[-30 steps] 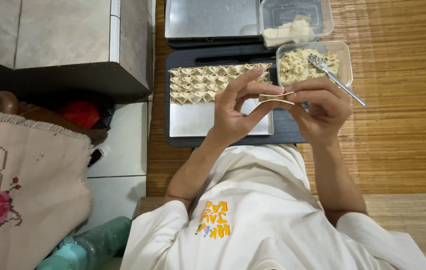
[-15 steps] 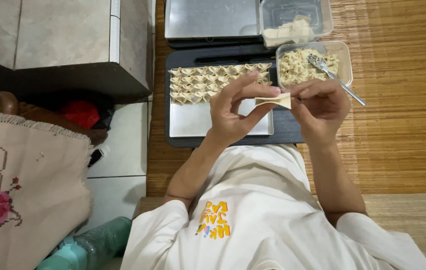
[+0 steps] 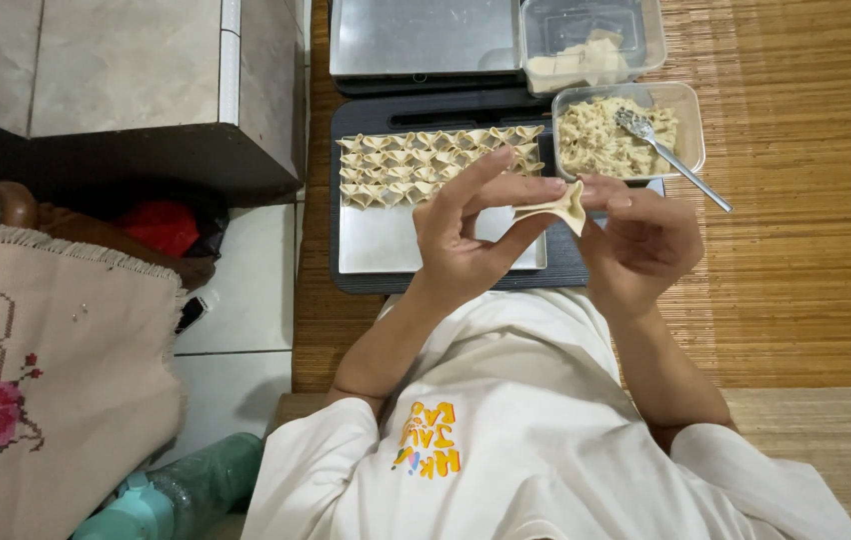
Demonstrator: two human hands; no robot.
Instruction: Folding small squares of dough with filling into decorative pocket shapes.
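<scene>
A person in a white T-shirt (image 3: 536, 440) sat at a woven bamboo mat (image 3: 796, 260), with a cross-stitched cloth (image 3: 36, 370) well out beyond the left hand on the tiled floor. Just past both hands lay a dark tray (image 3: 366, 110) carrying a metal baking sheet (image 3: 406, 240), its far end filled with rows of folded dumplings (image 3: 426, 165) and its near end bare. Farther beyond the hands stood a 2nd metal tray (image 3: 416, 35). Ahead of the right hand sat 2 clear plastic tubs: the nearer tub of filling (image 3: 611, 130) held a metal spoon (image 3: 671, 155) whose handle stuck out over the rim towards the right, while the farther tub of wrappers (image 3: 586, 50) stood touching the 2nd tray. A green water bottle (image 3: 181, 495) lay near the left elbow. The left hand (image 3: 471, 235) was raised, fingers curled narrowly, thumb and fingertips pinching one side of a pale folded dumpling wrapper (image 3: 558, 208). The right hand (image 3: 641, 240) gripped the opposite side, so the wrapper hung between the 2 hands, above the baking sheet's right edge.
</scene>
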